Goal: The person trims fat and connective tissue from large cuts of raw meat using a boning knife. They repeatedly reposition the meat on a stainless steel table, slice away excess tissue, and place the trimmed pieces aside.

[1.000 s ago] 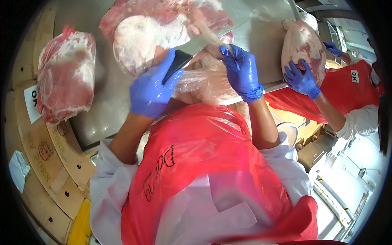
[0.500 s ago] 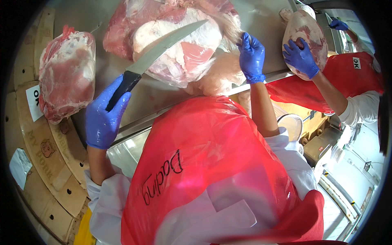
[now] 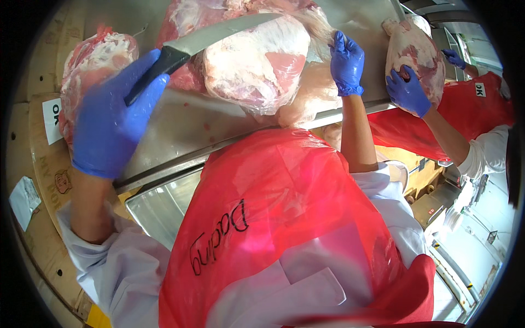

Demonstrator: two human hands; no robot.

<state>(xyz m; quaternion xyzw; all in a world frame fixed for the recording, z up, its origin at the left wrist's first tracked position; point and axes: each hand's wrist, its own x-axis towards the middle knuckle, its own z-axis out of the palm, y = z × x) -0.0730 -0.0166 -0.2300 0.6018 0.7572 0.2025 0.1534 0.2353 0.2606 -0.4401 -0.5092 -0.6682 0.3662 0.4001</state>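
Note:
My gloved left hand [image 3: 112, 123] grips the black handle of a long knife [image 3: 216, 33], whose blade lies across the top of a large piece of raw meat [image 3: 251, 68] with a white fat cap. My gloved right hand [image 3: 345, 60] is closed on clear plastic wrap [image 3: 322, 30] at the right of that meat. More meat [image 3: 183, 16] lies behind it, and pinkish plastic [image 3: 301, 93] rests below it at the table's front. Another cut of meat [image 3: 93, 63] sits at the left, partly behind my left hand.
The steel table [image 3: 158, 131] has cardboard boxes [image 3: 38, 240] along its left and a steel tray [image 3: 158, 202] below its edge. At the right a co-worker in a red apron [image 3: 415, 139] has a gloved hand [image 3: 407, 93] on another piece of meat [image 3: 413, 52].
My left hand has swung left and risen with the knife, the blade moving up over the meat. My right hand has moved up and right with the plastic. The central meat has shifted right.

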